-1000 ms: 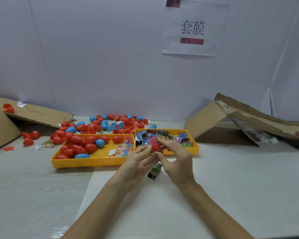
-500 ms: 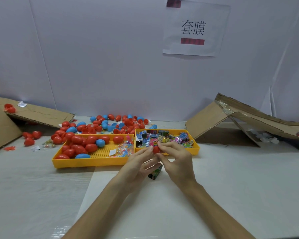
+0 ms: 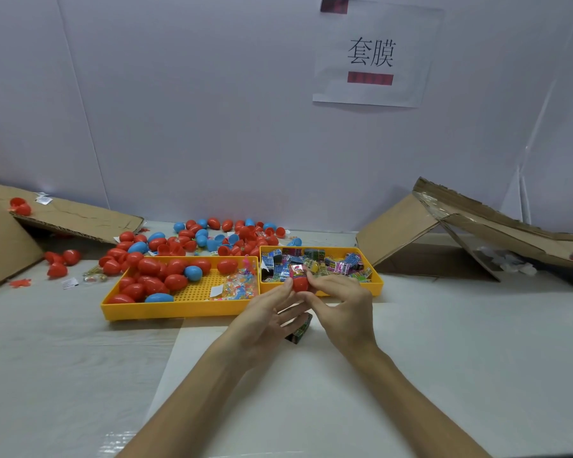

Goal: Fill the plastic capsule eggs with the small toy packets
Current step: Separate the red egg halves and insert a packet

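Observation:
Both hands meet in front of the small yellow tray (image 3: 376,285). My left hand (image 3: 265,312) and my right hand (image 3: 341,302) pinch a red capsule egg half (image 3: 300,283) between their fingertips. A pink toy packet (image 3: 297,270) sticks up out of that half. The small tray holds several coloured toy packets (image 3: 338,264). Another packet (image 3: 300,330) lies on the table under my hands. The large yellow tray (image 3: 179,309) on the left holds red and blue capsule eggs (image 3: 159,279) and a bag of small toys (image 3: 240,287).
Several loose red and blue eggs (image 3: 212,239) lie behind the trays. Flattened cardboard (image 3: 73,216) leans at the left and a folded cardboard box (image 3: 444,233) at the right. A paper sign (image 3: 371,54) hangs on the white wall.
The hands have stayed nearly in place. The pink packet now stands in the red egg half between my fingertips, and the fingers have shifted slightly around it.

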Demonstrator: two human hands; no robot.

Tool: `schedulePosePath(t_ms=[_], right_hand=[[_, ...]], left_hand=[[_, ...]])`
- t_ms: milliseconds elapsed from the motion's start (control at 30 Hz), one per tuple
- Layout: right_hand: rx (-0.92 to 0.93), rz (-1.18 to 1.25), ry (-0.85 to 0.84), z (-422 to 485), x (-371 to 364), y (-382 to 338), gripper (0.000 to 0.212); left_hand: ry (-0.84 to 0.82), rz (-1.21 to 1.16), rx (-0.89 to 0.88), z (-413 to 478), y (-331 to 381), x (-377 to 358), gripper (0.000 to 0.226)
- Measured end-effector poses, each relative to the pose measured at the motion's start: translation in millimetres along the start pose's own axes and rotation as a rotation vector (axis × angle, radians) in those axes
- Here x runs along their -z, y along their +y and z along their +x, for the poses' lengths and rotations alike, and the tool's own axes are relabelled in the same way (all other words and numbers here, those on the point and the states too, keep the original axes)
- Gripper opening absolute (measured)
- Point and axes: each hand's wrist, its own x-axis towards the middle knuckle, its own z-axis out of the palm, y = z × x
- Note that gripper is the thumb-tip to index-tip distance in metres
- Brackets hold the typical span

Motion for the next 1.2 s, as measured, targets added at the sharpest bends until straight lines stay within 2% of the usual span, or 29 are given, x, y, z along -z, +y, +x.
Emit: schedulePosePath(t_ms=[200,333,433,533,633,767,933,1100,1200], right_hand=[[0.011,0.027,0.0,0.2,-0.1,1.2,0.039],[0.038,0.076,-0.032,2.4,0.9,-1.1,0.051],[0.131,0.032,-0.049,1.5,-0.3,-1.9,0.04],[0.141,0.031,-0.035,0.2,-0.3,-0.6,0.032],[0.137,0.032,-0.02,-0.3,0.4,0.0,0.03],[0.134,0.041,-0.01,-0.6,0.5,0.4,0.031],[0.138,0.049,-0.077,0.5,0.7,-1.3,0.039],[0.153,0.074,-0.072,-0.4,0.6,1.1,0.033],[0.151,0.071,-0.058,-1.1,0.3,1.5,0.029]], left_hand=[[0.002,0.008,0.004,0.2,-0.4,0.6,0.024],[-0.006,0.01,-0.011,-0.2,1.4,-0.4,0.027],[0.024,-0.003,-0.01,0.6,1.1,-0.2,0.026],[0.043,0.007,-0.004,1.7,0.6,0.3,0.023],[0.044,0.011,-0.006,2.3,0.0,1.4,0.022],[0.045,0.001,-0.013,2.7,-0.7,2.8,0.032],[0.058,-0.01,-0.025,3.5,-0.9,3.4,0.041],[0.064,-0.01,-0.023,5.1,-2.0,4.2,0.033],[0.054,-0.002,-0.028,4.6,-2.1,4.5,0.037]])
